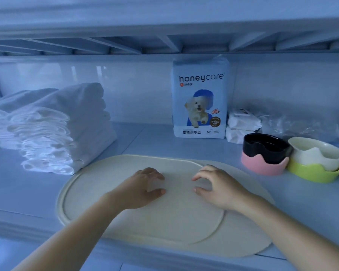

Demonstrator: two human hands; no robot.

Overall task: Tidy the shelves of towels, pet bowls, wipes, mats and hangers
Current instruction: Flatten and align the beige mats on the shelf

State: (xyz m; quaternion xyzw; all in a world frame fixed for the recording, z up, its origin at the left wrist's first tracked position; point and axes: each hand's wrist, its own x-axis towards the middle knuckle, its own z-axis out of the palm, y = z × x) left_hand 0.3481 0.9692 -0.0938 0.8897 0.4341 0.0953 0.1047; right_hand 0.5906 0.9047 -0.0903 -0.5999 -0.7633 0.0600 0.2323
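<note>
Two cream oval mats lie stacked on the white shelf, the upper mat [98,192] shifted left over the lower mat [249,231]. My left hand [139,187] and my right hand [219,186] rest on the upper mat with fingers spread and curled, holding nothing. A pile of folded white towels [53,126] sits at the left. At the right stand a black bowl [266,147] nested in a pink bowl [262,165], and a cream bowl [315,153] nested in a green bowl [313,173]. White wipe packs [241,124] lie behind the bowls.
A honeycare pet pad pack [201,98] stands upright at the back wall. Crumpled clear plastic [301,126] lies at the back right. The shelf above [164,45] hangs low overhead. The lower mat's near edge overhangs the shelf front [47,231].
</note>
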